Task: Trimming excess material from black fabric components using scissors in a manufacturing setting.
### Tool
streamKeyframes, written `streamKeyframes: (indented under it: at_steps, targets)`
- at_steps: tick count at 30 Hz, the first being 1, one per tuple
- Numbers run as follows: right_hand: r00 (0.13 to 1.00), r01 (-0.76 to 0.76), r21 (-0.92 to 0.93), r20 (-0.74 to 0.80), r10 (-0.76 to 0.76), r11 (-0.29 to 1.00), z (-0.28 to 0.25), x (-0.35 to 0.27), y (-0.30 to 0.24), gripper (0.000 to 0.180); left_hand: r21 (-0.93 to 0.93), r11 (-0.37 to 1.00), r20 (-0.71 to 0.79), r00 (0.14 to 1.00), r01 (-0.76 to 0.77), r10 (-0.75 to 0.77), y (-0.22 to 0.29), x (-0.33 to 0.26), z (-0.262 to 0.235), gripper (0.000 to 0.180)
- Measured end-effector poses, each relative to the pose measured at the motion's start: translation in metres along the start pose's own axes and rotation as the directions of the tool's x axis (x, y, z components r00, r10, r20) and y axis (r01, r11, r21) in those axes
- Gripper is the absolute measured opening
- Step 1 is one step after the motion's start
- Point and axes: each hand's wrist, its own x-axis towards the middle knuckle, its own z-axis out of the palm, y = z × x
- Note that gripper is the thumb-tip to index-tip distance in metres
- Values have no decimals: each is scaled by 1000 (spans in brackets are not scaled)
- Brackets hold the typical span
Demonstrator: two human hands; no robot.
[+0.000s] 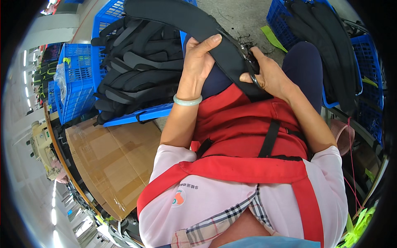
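A long, curved black padded strap [178, 15] lies across my lap and reaches up past the far edge of the view. My left hand [199, 58] is closed on its near side, with the thumb on top. In my right hand [271, 74] is a pair of dark-handled scissors [249, 62], the fingers wrapped through the loops. Their blades lie along the strap's right edge. Whether the blades are apart is hard to make out. A red apron [231, 120] covers my lap under the strap's near end.
At my left, a blue crate [138, 115] holds a pile of similar black straps [144, 62]. More long black pieces [326, 45] fill a blue crate [278, 20] at the right. A cardboard box [115, 161] stands near my left elbow. Dark scraps lie on the floor [244, 16] ahead.
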Motion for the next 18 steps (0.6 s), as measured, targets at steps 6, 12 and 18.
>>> streamKeyframes:
  at_steps: [6,12,18]
  targets:
    - [998,18,-49,57,-15,999,-1,5,-1,72,-6,1000,-10,1000,23,-23,-2,0,-1,14]
    - [996,71,42,42,-73,997,0,7,4,63,-19,999,3,1000,28,-28,-4,0,-3,14]
    - [999,-21,112,28,18,993,-3,3,-1,58,-8,1000,37,999,18,-18,-5,-4,-1,13]
